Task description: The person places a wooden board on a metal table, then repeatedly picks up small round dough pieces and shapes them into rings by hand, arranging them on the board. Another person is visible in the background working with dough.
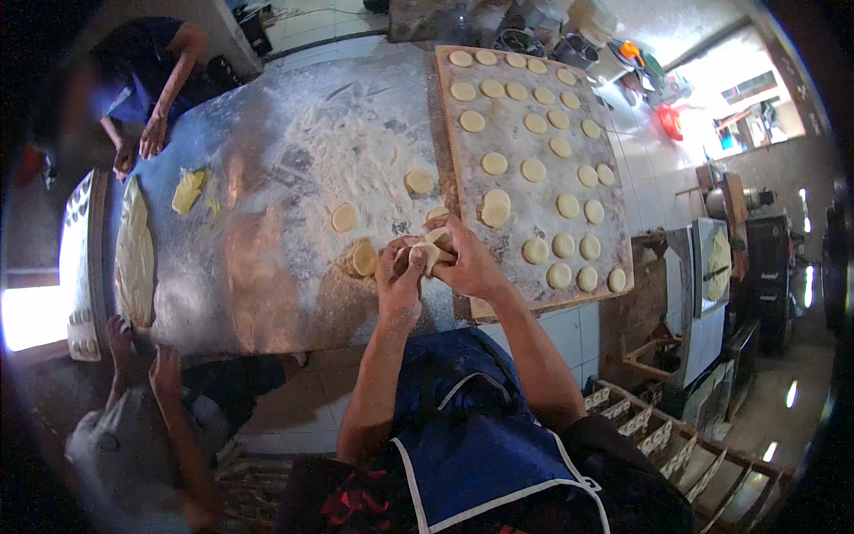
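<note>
My left hand (400, 271) and my right hand (458, 267) meet over the floured metal table (236, 267), both with fingers closed on a pale piece of dough (429, 253) that looks folded between them. Just left of my hands lies a round dough disc (364, 259); others (344, 217) (418, 182) rest farther up on the flour, and one is partly hidden behind my fingers. To the right, a floured wooden board (461, 214) holds several rows of dough rounds (533, 169), with a larger round (495, 206) near my right hand.
Co-workers' hands are at the upper left (153, 133) and lower left (163, 374), near long dough (135, 254), a tray (80, 267) and a yellow lump (189, 190). Buckets (578, 52) stand beyond the board; equipment (712, 267) is on the right, a slatted rack (663, 440) at lower right.
</note>
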The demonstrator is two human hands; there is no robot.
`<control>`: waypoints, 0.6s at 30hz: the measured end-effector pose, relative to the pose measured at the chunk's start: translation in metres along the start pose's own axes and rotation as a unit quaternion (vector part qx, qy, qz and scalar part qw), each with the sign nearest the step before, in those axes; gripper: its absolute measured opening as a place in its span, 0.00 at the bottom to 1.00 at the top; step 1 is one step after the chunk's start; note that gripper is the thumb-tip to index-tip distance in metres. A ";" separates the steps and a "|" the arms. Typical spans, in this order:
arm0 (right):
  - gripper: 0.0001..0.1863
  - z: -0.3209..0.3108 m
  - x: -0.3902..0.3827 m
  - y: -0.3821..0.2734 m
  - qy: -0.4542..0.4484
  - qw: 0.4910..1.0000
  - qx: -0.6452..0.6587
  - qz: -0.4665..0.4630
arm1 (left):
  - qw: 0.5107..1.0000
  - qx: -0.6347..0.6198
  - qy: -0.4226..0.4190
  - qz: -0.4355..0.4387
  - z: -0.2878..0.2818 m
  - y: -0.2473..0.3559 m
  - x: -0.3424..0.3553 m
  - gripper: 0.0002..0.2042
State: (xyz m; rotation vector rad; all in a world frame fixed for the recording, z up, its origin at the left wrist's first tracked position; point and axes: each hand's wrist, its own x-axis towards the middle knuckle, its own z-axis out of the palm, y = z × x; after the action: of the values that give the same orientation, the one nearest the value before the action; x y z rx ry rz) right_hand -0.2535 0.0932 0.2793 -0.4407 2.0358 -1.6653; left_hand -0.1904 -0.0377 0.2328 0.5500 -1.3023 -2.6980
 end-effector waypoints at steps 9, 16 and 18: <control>0.18 -0.034 -0.017 0.001 0.073 0.988 -0.044 0.128 | 0.988 -0.049 -0.138 0.045 0.045 -0.006 -0.011 0.16; 0.28 -0.052 -0.047 0.007 0.140 0.976 0.106 0.125 | 0.938 0.279 -0.020 0.204 0.084 -0.038 -0.015 0.11; 0.30 -0.057 -0.051 0.011 0.151 0.986 -0.020 0.075 | 0.962 0.226 0.015 0.150 0.095 -0.048 -0.018 0.12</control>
State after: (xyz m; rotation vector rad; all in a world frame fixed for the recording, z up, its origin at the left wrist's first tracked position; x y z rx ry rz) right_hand -0.2407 0.1691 0.2849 -0.0460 2.2576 -1.6829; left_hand -0.2047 0.0674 0.2551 0.3841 -1.8367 -2.1468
